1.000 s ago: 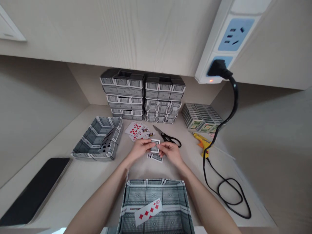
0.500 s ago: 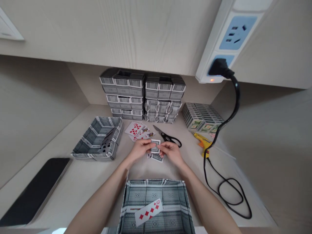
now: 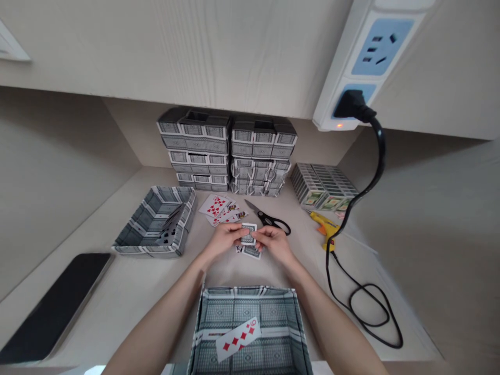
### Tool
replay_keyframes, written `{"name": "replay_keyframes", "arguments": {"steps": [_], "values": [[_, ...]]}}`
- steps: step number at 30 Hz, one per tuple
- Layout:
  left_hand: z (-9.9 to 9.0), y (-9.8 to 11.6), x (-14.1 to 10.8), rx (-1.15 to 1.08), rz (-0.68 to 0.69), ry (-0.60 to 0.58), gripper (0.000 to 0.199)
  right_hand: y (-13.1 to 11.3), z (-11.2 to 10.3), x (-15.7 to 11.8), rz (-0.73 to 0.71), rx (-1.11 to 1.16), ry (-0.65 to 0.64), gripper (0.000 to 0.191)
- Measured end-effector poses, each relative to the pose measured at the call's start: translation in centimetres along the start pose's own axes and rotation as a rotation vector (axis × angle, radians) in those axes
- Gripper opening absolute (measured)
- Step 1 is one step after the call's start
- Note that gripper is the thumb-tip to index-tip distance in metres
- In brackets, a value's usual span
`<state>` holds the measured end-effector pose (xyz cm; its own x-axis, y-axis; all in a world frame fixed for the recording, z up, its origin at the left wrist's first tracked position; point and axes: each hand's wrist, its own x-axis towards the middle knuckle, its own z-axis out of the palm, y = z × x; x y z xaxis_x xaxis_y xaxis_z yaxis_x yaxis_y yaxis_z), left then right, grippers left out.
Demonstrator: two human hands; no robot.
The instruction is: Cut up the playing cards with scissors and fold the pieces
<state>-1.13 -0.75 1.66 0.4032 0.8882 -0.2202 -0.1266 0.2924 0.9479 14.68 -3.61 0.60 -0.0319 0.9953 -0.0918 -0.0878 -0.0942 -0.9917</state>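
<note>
A playing card (image 3: 249,234), patterned back up, is pinched at its left side by my left hand (image 3: 224,237) and at its right side by my right hand (image 3: 274,242). Beneath it on the table lie another face-down card (image 3: 252,252) and a partly covered king. Black-handled scissors (image 3: 269,219) lie just beyond my right hand. Several face-up cards (image 3: 215,206) are spread beyond my left hand. Between my forearms stands an open box made of cards (image 3: 265,312), with a nine of diamonds (image 3: 238,338) inside.
Stacked card boxes (image 3: 195,140) stand at the back, with packs of cards (image 3: 326,187) to their right. Another open card box (image 3: 146,249) and a dark flat device (image 3: 54,307) are at left. A yellow glue gun (image 3: 327,229) trails its cord at right, below a power strip (image 3: 383,47).
The view has shifted very slightly. Both hands keep the same pinch on the card, and nothing else has visibly moved.
</note>
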Motion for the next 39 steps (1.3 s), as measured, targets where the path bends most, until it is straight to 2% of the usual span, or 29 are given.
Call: {"name": "replay_keyframes", "arguments": {"steps": [9, 11, 15, 21, 34, 39], "values": [[0.3, 0.2, -0.1, 0.072, 0.016, 0.025, 0.031, -0.1, -0.1, -0.1, 0.002, 0.01, -0.002, 0.027], [0.5, 0.0, -0.1, 0.126, 0.069, 0.074, 0.031, -0.2, 0.0, -0.2, 0.006, 0.02, 0.0, 0.027], [1.2, -0.7, 0.1, 0.307, 0.261, 0.246, 0.033, -0.5, 0.4, -0.4, 0.023, 0.048, 0.019, 0.026], [1.4, -1.1, -0.1, 0.53, 0.392, 0.337, 0.035, -0.6, 1.1, -0.7, 0.04, 0.095, 0.034, 0.025], [1.5, -1.3, 0.0, 0.454, 0.399, 0.365, 0.039, -0.2, 1.2, -0.6, 0.044, 0.139, 0.047, 0.022], [1.4, -1.6, 0.2, 0.397, 0.337, 0.302, 0.039, -0.4, 1.0, -0.5, 0.028, 0.173, 0.045, 0.019]]}}
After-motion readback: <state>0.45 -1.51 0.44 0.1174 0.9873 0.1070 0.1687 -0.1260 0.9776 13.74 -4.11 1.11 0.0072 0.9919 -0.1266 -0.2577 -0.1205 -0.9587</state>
